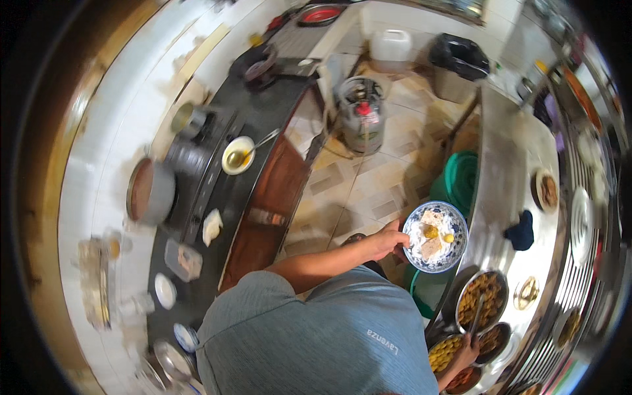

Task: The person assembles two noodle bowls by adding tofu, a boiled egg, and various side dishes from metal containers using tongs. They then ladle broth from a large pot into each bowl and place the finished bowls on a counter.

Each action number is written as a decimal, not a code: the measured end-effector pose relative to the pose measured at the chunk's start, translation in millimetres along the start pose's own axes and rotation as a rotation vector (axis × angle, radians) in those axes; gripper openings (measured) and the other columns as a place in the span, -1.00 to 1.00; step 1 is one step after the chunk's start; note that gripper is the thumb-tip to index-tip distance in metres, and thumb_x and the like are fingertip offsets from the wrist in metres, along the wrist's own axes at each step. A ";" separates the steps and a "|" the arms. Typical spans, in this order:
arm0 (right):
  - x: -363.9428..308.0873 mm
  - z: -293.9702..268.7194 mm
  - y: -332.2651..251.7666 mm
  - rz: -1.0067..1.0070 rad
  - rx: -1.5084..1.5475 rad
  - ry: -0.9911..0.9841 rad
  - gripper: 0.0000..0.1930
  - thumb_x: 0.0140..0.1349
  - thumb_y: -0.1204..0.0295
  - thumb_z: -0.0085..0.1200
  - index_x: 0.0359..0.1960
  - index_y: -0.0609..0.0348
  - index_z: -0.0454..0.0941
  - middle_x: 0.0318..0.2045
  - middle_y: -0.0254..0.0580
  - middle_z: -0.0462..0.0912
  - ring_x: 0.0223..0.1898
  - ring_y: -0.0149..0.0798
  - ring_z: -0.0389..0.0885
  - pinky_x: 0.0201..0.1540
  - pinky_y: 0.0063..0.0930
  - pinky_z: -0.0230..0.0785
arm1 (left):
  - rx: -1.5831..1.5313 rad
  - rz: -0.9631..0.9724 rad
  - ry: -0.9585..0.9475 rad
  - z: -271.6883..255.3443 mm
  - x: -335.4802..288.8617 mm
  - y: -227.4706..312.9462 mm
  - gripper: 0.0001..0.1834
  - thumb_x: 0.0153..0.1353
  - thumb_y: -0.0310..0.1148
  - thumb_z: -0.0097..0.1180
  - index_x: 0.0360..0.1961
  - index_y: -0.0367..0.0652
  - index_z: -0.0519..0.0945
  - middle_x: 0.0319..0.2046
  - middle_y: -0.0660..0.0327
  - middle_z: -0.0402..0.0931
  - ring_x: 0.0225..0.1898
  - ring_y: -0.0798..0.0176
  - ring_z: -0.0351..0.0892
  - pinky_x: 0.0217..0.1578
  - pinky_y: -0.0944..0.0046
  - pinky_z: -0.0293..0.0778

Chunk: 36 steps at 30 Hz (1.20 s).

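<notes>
My left hand (390,241) grips the rim of a blue-and-white patterned bowl (453,262), held level over the gap beside the steel counter. Inside the bowl lie white rice, a pale brown flat piece and a couple of yellowish lumps. Lower right, my right hand (466,355) closes round the handle of a metal serving spoon (478,309). The spoon's far end rests in a round metal pan of chunky brown-yellow food (488,286). Close by that hand stand a dish of yellow pieces (445,352), a dish of dark food (490,342) and one of reddish food (463,380).
The steel counter (503,145) runs along my right, bearing a dark cloth (520,230) and a small plate (546,189). Green tubs (457,181) stand beneath its edge. A gas cylinder (362,115) stands ahead on the tiled floor. Left, a black counter (260,125) carries a stove and pots.
</notes>
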State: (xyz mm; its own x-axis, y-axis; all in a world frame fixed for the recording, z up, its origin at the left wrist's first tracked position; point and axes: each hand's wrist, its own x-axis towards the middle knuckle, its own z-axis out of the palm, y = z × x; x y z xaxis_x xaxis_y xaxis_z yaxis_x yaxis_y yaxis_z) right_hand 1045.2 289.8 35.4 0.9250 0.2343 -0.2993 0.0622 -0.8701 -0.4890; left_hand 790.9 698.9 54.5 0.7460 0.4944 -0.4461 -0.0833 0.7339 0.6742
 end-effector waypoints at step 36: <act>31.8 -153.1 230.0 0.428 0.232 0.663 -0.43 0.18 0.13 0.29 0.13 0.28 0.65 0.04 0.22 0.70 0.12 0.13 0.68 0.18 -0.20 0.48 | 0.261 -0.268 -0.204 223.8 161.6 -190.3 -0.23 -0.03 -0.49 0.13 0.34 -0.19 0.38 0.16 0.01 0.55 0.04 -0.06 0.67 -0.22 -0.11 0.72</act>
State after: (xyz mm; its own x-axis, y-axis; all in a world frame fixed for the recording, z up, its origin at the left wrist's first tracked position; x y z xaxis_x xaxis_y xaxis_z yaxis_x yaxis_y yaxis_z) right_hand 1146.4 30.8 38.9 0.8848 -0.4659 0.0124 -0.3583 -0.6970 -0.6211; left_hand 1075.1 535.0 -14.2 0.8362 0.1808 -0.5178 0.2818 0.6683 0.6885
